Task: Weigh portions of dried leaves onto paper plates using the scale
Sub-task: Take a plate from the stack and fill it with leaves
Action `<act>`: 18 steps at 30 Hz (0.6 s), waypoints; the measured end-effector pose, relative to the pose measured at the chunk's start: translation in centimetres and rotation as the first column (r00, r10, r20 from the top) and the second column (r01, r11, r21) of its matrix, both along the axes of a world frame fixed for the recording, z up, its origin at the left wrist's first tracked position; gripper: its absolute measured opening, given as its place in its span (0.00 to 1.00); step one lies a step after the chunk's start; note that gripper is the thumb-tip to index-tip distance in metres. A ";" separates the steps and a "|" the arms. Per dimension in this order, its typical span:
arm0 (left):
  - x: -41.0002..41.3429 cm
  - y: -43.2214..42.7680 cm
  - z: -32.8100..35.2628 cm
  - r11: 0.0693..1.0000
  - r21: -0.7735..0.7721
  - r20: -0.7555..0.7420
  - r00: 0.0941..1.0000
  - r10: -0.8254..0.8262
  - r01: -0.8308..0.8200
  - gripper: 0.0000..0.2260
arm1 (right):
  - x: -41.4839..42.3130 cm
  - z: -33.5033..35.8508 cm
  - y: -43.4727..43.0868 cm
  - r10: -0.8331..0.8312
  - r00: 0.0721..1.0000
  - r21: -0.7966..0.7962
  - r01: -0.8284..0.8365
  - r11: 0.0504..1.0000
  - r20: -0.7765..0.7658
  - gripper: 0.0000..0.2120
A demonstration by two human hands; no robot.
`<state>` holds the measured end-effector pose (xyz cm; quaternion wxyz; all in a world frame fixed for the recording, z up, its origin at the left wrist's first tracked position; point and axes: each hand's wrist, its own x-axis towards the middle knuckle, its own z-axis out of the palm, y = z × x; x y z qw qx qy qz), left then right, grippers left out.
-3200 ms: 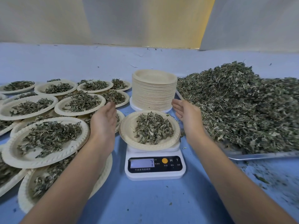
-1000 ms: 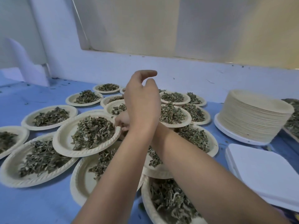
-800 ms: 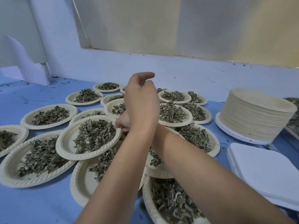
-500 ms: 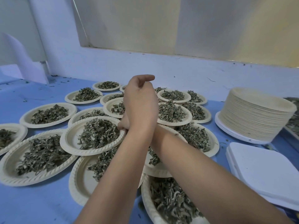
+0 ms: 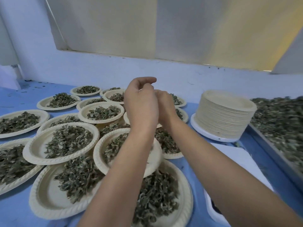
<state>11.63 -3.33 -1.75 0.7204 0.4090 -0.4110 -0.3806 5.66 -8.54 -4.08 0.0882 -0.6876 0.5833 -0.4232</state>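
Paper plates (image 5: 35,149) of dried leaves lie beneath the loosely curled, seemingly empty left hand (image 5: 141,104) and the right hand (image 5: 166,105), its grip hidden, so stowing a weighed portion seems the step; next, the stack (image 5: 224,115) to their right should supply the scale (image 5: 236,154).

Blue tabletop (image 5: 14,208); beige panels (image 5: 114,25) behind, above pale wall (image 5: 82,68).

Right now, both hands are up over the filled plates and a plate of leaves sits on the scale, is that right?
Not quite: in the head view the scale is bare, with no plate on its white platform. The left hand and right hand are indeed up over the filled plates.
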 end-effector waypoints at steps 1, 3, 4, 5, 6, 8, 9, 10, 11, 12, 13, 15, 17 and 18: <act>-1.0 0.1 -0.1 1.000 0.001 -0.001 1.000 -0.021 0.021 0.15 | -1.7 0.1 0.1 -0.058 0.998 -0.051 0.059 0.997 0.030 0.11; -2.9 0.3 -0.3 0.998 -0.003 0.004 0.998 -0.067 0.067 0.15 | -4.9 0.4 0.9 -0.139 0.988 -0.118 0.146 0.982 0.062 0.06; -3.9 0.4 -0.5 0.996 -0.004 0.002 0.996 -0.089 0.089 0.15 | -6.4 0.7 1.2 -0.184 0.982 -0.151 0.188 0.970 0.041 0.09; -4.9 0.5 -0.7 0.994 0.000 -0.007 0.994 -0.111 0.111 0.15 | -7.9 0.9 1.6 -0.227 0.974 -0.194 0.224 0.955 0.008 0.10; -5.8 0.5 -0.9 0.992 0.009 -0.019 0.992 -0.126 0.127 0.15 | -9.4 1.1 1.8 -0.268 0.963 -0.229 0.252 0.940 -0.041 0.11; -7.5 0.8 -1.2 0.988 0.032 -0.044 0.987 -0.153 0.154 0.15 | -12.4 1.4 2.4 -0.367 0.918 -0.267 0.320 0.909 -0.149 0.13; -8.2 1.0 -1.4 0.985 0.041 -0.050 0.985 -0.167 0.169 0.15 | -13.7 1.4 2.4 -0.403 0.891 -0.248 0.351 0.903 -0.207 0.14; -8.9 1.2 -1.6 0.982 0.050 -0.050 0.982 -0.180 0.182 0.15 | -14.9 1.3 2.4 -0.420 0.862 -0.207 0.373 0.905 -0.283 0.15; -9.5 1.4 -1.8 0.979 0.058 -0.047 0.981 -0.191 0.193 0.15 | -15.9 1.1 2.3 -0.426 0.832 -0.163 0.394 0.905 -0.355 0.16; -10.1 1.6 -1.9 0.977 0.066 -0.043 0.978 -0.202 0.205 0.15 | -16.9 0.9 2.5 -0.419 0.813 -0.115 0.410 0.905 -0.404 0.16; -10.3 1.7 -2.0 0.975 0.071 -0.041 0.977 -0.208 0.210 0.15 | -17.4 0.6 2.5 -0.404 0.812 -0.083 0.409 0.909 -0.422 0.14; -10.9 1.8 -2.0 0.974 0.078 -0.033 0.977 -0.212 0.214 0.15 | -18.4 0.3 2.7 -0.381 0.838 -0.054 0.393 0.918 -0.390 0.13; -11.2 1.7 -2.1 0.972 0.095 -0.026 0.976 -0.216 0.217 0.15 | -18.7 0.1 2.8 -0.366 0.840 -0.053 0.378 0.924 -0.401 0.14; -11.3 1.7 -2.2 0.970 0.104 -0.021 0.976 -0.218 0.219 0.15 | -18.7 0.0 2.8 -0.356 0.831 -0.053 0.370 0.927 -0.427 0.14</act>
